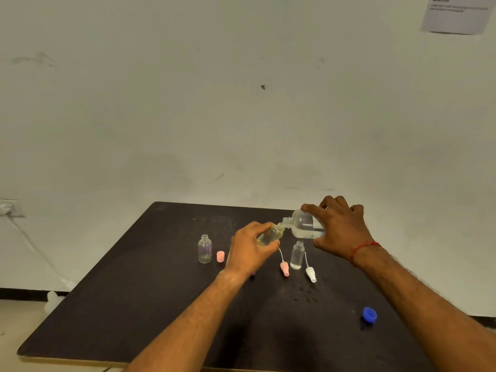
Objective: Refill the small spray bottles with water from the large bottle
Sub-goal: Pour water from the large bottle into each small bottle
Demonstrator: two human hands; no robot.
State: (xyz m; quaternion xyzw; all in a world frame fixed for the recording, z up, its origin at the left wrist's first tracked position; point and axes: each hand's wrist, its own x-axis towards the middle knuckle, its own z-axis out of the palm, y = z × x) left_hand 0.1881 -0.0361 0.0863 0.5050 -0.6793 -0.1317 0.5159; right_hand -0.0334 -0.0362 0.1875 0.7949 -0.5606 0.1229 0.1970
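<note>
My right hand (340, 229) grips the large clear bottle (304, 224), tipped on its side with the open neck pointing left. That neck touches the mouth of a small clear spray bottle (272, 233), held tilted in my left hand (251, 249) above the dark table (134, 304). A second small bottle (297, 255) stands upright with water in it, just below the large bottle. A third small bottle (204, 249) stands open at the left and looks empty.
A pink cap (220, 256) stands beside the left bottle. A pink spray head (284, 267) and a white spray head (310, 273), each with a tube, lie near the middle bottle. The blue cap (369, 314) lies at the right front. Water drops dot the table.
</note>
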